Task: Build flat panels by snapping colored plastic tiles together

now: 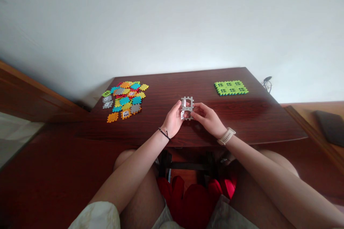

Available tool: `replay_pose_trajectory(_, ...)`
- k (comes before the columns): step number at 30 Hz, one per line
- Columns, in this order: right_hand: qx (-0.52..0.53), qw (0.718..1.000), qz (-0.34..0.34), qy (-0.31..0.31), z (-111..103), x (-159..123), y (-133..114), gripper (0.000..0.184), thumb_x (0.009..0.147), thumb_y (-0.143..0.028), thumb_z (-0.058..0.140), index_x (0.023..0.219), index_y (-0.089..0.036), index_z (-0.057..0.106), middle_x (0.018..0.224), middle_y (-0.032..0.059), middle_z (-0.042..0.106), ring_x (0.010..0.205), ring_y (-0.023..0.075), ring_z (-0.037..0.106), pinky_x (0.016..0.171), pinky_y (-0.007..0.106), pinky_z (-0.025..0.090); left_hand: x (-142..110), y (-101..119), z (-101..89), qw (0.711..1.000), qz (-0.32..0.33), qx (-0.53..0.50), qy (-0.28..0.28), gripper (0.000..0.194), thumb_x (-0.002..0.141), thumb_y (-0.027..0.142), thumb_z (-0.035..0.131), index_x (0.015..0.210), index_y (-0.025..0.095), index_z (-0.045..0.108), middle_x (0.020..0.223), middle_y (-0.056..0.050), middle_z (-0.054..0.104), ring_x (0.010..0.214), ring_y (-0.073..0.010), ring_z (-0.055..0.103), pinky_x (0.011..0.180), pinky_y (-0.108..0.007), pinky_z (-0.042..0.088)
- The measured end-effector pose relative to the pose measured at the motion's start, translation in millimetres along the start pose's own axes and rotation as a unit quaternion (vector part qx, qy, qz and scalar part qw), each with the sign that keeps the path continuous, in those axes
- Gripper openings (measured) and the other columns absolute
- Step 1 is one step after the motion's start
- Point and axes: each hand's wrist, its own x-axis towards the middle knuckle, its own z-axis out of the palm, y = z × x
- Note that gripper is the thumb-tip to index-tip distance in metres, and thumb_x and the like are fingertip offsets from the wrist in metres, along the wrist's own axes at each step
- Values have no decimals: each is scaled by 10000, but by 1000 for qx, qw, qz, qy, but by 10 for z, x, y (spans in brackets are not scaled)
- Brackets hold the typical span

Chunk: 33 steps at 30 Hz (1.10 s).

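Note:
Both my hands meet over the middle of a dark wooden table [242, 118] and hold a small grey build of toothed plastic tiles [187, 106]. My left hand [173, 121] grips its left side, fingers curled, with a black band on the wrist. From the right, my right hand [208, 118] pinches the lower part of the build, and a pale watch shows on that wrist. The grey build stands upright between the fingertips, just above the tabletop.
A loose pile of coloured tiles [125, 98], orange, teal, yellow, red and grey, lies at the table's far left. A flat green panel of joined tiles [231, 87] rests at the far right. A cable [267, 83] hangs by the wall. My knees sit under the near edge.

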Motion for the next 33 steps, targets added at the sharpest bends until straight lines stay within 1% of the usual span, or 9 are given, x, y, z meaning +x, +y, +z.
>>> replay_pose_trajectory(5, 9, 1000, 2, 13, -4, 1, -4, 342, 959, -513, 756, 1153, -245, 670, 937, 31, 755, 834, 226, 702, 785, 396, 576, 6, 10, -3, 1000, -6, -4, -15, 427, 996, 603, 694, 999, 180, 756, 809, -30, 623, 695, -148, 530, 744, -307, 457)
replay_pose_trajectory(7, 4, 1000, 1, 17, -9, 2, -8, 344, 962, -520, 749, 1149, -242, 672, 935, 30, 754, 826, 223, 694, 776, 391, 570, 7, -2, -6, 1000, 2, -1, -22, 418, 952, 590, 764, 1021, 178, 753, 842, -28, 634, 717, -142, 534, 747, -297, 457)
replay_pose_trajectory(10, -5, 1000, 0, 16, -6, 0, -17, 330, 971, -514, 734, 1147, -241, 677, 937, 32, 758, 826, 223, 690, 781, 387, 560, -6, -24, -1, 999, 22, 26, -23, 441, 846, 516, 905, 1068, 173, 739, 949, -33, 668, 781, -133, 562, 766, -274, 458)
replay_pose_trajectory(12, -7, 1000, 0, 13, 4, -1, -24, 311, 973, -501, 731, 1138, -242, 683, 944, 34, 761, 837, 224, 694, 789, 384, 556, -18, -34, 4, 998, 32, 48, -17, 474, 804, 485, 947, 1078, 168, 725, 1001, -38, 677, 819, -132, 579, 784, -265, 464)
replay_pose_trajectory(17, 3, 1000, 8, 12, 39, 11, -39, 281, 964, -485, 730, 1110, -248, 691, 982, 41, 773, 856, 229, 699, 797, 386, 560, -29, -27, -16, 996, 52, 74, 7, 472, 831, 520, 901, 1063, 156, 712, 1001, -44, 677, 844, -141, 601, 784, -266, 475)
replay_pose_trajectory(22, -11, 999, 16, 32, 63, 28, -52, 265, 959, -491, 712, 1064, -248, 700, 992, 38, 764, 829, 218, 671, 769, 376, 548, -53, 17, -57, 988, 78, 133, 33, 447, 838, 478, 886, 1119, 171, 721, 1121, -68, 720, 974, -188, 667, 868, -298, 511)
replay_pose_trajectory(26, -7, 998, 23, 53, 77, 36, -63, 263, 956, -497, 718, 1026, -245, 687, 923, 15, 726, 769, 195, 616, 734, 356, 520, -64, 71, -75, 987, 85, 135, 11, 464, 856, 487, 844, 1182, 177, 730, 1229, -96, 731, 1066, -224, 689, 886, -314, 531)
replay_pose_trajectory(28, 3, 998, 25, 59, 81, 40, -67, 258, 952, -488, 723, 1025, -244, 683, 910, 7, 708, 758, 186, 595, 727, 348, 504, -58, 87, -89, 989, 75, 127, 4, 445, 863, 494, 820, 1160, 174, 731, 1192, -98, 742, 1034, -221, 692, 870, -320, 541)
replay_pose_trajectory(33, 13, 998, 20, 56, 80, 42, -76, 251, 956, -476, 716, 1041, -241, 688, 936, 8, 700, 765, 182, 580, 723, 343, 483, -40, 76, -130, 983, 64, 173, 21, 355, 804, 443, 873, 977, 163, 740, 989, -58, 744, 943, -196, 680, 876, -320, 551)
